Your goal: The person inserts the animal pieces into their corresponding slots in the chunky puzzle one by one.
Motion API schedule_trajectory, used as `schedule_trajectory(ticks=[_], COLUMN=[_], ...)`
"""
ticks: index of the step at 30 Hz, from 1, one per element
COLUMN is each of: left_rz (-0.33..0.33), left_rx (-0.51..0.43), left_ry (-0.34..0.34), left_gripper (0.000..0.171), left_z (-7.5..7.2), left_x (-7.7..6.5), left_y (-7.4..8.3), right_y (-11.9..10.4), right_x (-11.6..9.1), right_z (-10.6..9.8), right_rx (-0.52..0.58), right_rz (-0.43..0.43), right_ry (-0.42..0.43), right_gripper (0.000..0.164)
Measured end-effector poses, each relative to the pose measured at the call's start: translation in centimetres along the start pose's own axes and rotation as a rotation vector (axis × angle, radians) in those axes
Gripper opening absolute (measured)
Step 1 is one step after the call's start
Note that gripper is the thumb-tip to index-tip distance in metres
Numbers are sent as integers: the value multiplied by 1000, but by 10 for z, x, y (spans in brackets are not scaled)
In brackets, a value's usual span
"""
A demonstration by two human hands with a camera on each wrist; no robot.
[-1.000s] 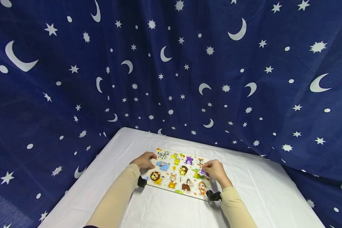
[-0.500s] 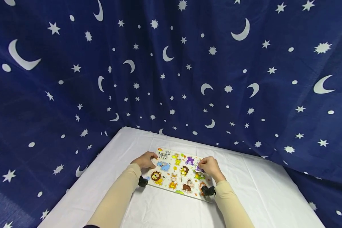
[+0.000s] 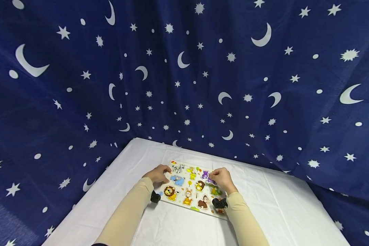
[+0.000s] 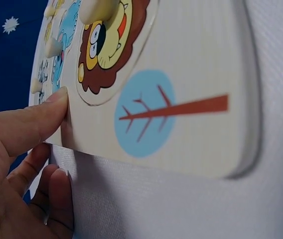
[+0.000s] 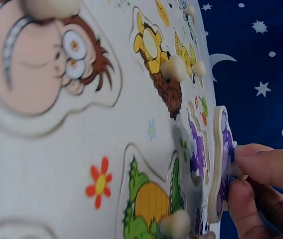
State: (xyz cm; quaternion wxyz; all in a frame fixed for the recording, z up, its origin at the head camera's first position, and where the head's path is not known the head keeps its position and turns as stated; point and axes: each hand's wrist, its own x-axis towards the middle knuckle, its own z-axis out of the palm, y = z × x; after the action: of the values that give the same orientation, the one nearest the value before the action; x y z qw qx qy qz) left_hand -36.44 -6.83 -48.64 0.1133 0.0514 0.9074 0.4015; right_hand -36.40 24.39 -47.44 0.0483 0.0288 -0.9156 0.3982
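A wooden knob puzzle board [image 3: 180,202] with cartoon animal pieces lies on the table. My right hand [image 3: 222,178] pinches the small knob of a purple animal puzzle piece [image 5: 224,164] between thumb and fingers. That piece is raised off the board, close over a recess [image 5: 198,149] printed with a matching purple picture. It partly overlaps that recess in the head view. At the board's left edge, my left hand [image 3: 157,173] grips the rim, thumb [image 4: 57,102] on top and the other fingers curled below it. The right hand's palm is hidden.
Lion [image 3: 170,193], elephant [image 3: 177,180], gorilla [image 3: 204,202] and several other pieces with knobs sit in the board. White cloth covers the table [image 3: 264,205]. Behind it hangs a dark blue curtain [image 3: 203,85] patterned with moons and stars.
My right hand has moved left and slightly back along the board with the purple piece, from beside the crocodile to the purple recess. The left hand stays at the left edge.
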Motion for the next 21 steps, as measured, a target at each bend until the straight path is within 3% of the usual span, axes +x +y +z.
schedule_trajectory(ticks=[12,21], left_rz=[-7,-22], left_rx=[10,21], left_ry=[4,-4], left_gripper=[42,40], left_z=[-2,-3], left_x=[3,-2], left_y=[-3,4], right_y=[-11,-2], right_x=[17,22], right_z=[11,17], right_rx=[54,38], right_rz=[18,26], right_ry=[-5,-8], right_gripper=[4,4])
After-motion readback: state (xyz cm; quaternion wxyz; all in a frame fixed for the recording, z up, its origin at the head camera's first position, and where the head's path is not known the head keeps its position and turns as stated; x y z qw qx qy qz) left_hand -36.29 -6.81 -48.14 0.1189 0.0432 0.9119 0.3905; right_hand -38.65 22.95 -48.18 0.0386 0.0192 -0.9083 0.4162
